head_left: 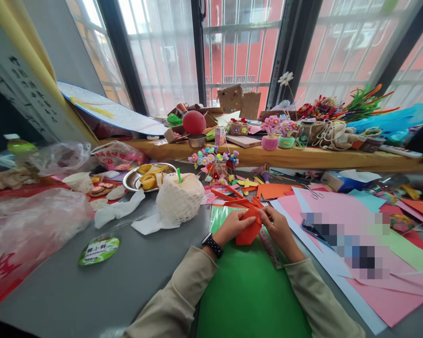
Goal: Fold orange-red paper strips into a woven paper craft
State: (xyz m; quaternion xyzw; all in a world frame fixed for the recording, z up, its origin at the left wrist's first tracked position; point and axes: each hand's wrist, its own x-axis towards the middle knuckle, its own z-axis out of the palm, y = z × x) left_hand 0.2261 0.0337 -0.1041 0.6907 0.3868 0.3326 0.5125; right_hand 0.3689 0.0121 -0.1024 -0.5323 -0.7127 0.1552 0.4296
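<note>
An orange-red folded paper piece [247, 233] is held up over the green mat [254, 291]. My left hand [233, 225], with a dark dotted watch band at the wrist, is closed on its left side. My right hand [275, 226] pinches the upper right edge of the same piece. Both hands' fingertips are close together near its top. Just behind them lie orange paper strips [238, 199]. A clear patterned ruler [270, 249] rests under my right hand.
Left of the mat stand a netted coconut [179, 199] with a green straw and a metal plate [129, 180] of peels. Pink paper sheets [338, 211] and scissors [313, 191] lie to the right. Craft flowers [215, 164] stand behind, before a wooden sill [162, 151].
</note>
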